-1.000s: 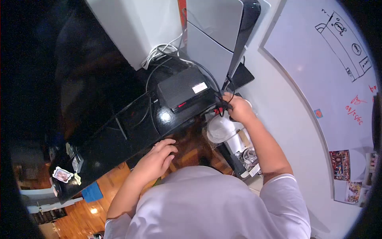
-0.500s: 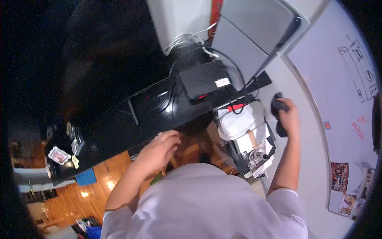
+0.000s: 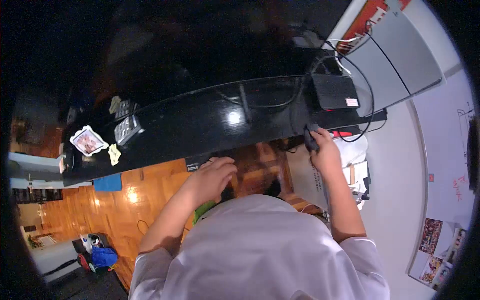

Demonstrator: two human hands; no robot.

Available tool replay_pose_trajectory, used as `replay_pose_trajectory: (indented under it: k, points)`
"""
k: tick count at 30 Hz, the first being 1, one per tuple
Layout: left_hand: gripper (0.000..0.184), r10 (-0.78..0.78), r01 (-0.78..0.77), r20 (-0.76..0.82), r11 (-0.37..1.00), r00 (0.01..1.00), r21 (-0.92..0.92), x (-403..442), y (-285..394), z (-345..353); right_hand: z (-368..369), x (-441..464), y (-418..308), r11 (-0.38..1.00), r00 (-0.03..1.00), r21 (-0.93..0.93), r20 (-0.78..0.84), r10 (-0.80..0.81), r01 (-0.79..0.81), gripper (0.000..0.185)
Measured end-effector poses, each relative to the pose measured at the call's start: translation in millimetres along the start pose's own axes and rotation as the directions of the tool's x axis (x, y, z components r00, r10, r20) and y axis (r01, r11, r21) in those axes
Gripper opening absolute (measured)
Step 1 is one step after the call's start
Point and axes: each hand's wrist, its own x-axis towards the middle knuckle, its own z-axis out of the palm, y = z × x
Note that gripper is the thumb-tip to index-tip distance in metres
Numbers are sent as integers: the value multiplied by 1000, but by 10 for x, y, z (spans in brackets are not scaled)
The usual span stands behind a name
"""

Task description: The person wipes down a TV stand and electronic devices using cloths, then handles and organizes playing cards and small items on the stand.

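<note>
Cloth (image 3: 311, 140), or something dark like it, is in the grasp of my right hand (image 3: 326, 152), at the front edge of the table (image 3: 185, 125). My left hand (image 3: 212, 177) is released and loosely curled near that same edge; whether it touches it I cannot tell. A carton (image 3: 306, 175) is below my right hand. Just past the cloth, on the table, lies a black box (image 3: 330, 92) with a cable (image 3: 372, 95) looping beside it, then a grey panel (image 3: 390, 65). Toward the table's other end lies a frame (image 3: 89, 141); a blue mat (image 3: 107, 183) is on the floor (image 3: 155, 180), and a whiteboard (image 3: 450, 145) is far right
</note>
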Motion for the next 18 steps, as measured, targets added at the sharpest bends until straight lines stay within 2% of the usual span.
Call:
replay_pose_trajectory:
  k: [1,2,4,6,8,10,12,14,16,17,18]
  points:
    - [21,-21,21,7,999,1000,-33,-111,-71,-44,-64,-15,-70,988,999,154,54,-6,-2,41]
    - [21,-40,41,12,997,999,-66,-211,-148,-84,-171,13,-67,952,982,300,188,-7,-51,43]
    - [21,-71,68,-25,992,997,-106,-416,-388,-126,-264,38,-239,813,982,576,185,-31,-83,42]
    - [20,-107,100,-42,985,993,-143,-622,-590,-143,-142,79,-615,800,986,595,162,-29,-74,42]
    - [22,-32,28,-39,995,999,-91,-778,-753,-194,102,146,-1002,920,970,377,163,-183,110,43]
    - [22,-24,18,-58,994,998,-106,-935,-811,-241,473,180,-1362,965,949,142,194,-246,221,44]
    - [22,-7,-1,-66,993,998,-121,-1080,-851,-274,656,187,-1837,954,953,-187,238,-187,234,34]
    - [22,-52,43,-82,994,995,-104,-1199,-869,-281,917,216,-2188,884,907,-254,270,-324,392,31]
    - [23,-85,77,-75,992,994,-99,-1360,-991,-153,1192,284,-2572,944,859,11,412,-306,331,28]
    - [24,-121,114,-69,989,990,-95,-1449,-1055,-87,1588,326,-2668,799,751,-101,430,-502,592,24]
    - [25,-111,108,-28,989,993,-96,-1534,-1112,-62,1585,273,-2925,798,744,44,333,-579,602,23]
